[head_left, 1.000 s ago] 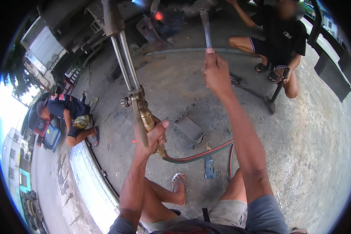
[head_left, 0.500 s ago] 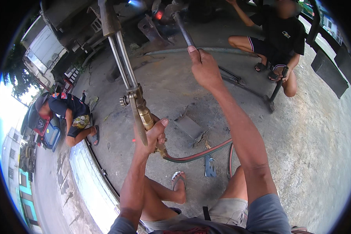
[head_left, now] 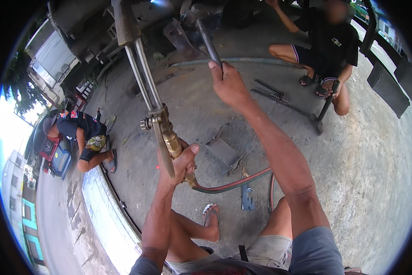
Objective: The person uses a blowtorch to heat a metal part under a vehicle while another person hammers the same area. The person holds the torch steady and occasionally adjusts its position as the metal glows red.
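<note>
My left hand [head_left: 181, 160] grips the brass handle of a cutting torch [head_left: 158, 121], whose two long metal tubes run up and away toward dark machinery at the top. Red and green hoses [head_left: 233, 183] trail from the handle to the right across the concrete. My right hand [head_left: 229, 85] is stretched forward and shut on a dark metal rod [head_left: 207, 39] that reaches up to the same machinery, where a bright glow [head_left: 159, 3] shows at the top edge.
A person in black [head_left: 329, 46] squats at the top right, holding a hammer [head_left: 323, 110] on the ground beside long flat tools [head_left: 274, 94]. Another person [head_left: 84, 135] crouches at the left. A metal plate [head_left: 222, 151] lies below my arm. My sandalled foot [head_left: 210, 215] rests on the concrete.
My right hand has moved the rod up and to the left toward the machinery. The left hand keeps its hold on the torch, which has shifted slightly forward.
</note>
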The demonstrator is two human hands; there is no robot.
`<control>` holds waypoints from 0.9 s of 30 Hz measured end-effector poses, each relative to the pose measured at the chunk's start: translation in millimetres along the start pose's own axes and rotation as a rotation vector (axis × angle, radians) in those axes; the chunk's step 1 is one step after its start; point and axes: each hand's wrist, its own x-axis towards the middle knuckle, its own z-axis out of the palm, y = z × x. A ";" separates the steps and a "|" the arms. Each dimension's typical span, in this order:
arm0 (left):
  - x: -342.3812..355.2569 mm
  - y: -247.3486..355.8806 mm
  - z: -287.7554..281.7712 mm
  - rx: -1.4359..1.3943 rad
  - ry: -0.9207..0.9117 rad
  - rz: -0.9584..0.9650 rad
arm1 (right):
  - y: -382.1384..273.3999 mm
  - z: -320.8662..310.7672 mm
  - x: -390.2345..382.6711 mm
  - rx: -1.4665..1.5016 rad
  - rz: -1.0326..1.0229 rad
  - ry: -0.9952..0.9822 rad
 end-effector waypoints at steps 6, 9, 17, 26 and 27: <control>0.1 0.3 2.7 0.002 0.000 -0.054 | -8.4 -45.9 -28.3 -0.063 0.119 0.067; -1.5 1.0 0.1 0.048 -0.002 -0.082 | -18.9 -55.2 -42.2 0.158 0.044 0.224; -1.1 0.5 -4.7 0.090 0.004 -0.018 | 33.9 7.0 19.2 -0.053 -0.061 0.102; -7.7 4.6 -5.3 0.100 0.064 -0.027 | -2.6 -46.4 -27.7 0.337 0.100 0.182; -7.8 3.1 -7.6 0.110 0.058 -0.026 | -8.4 -41.0 -28.1 0.439 0.090 0.223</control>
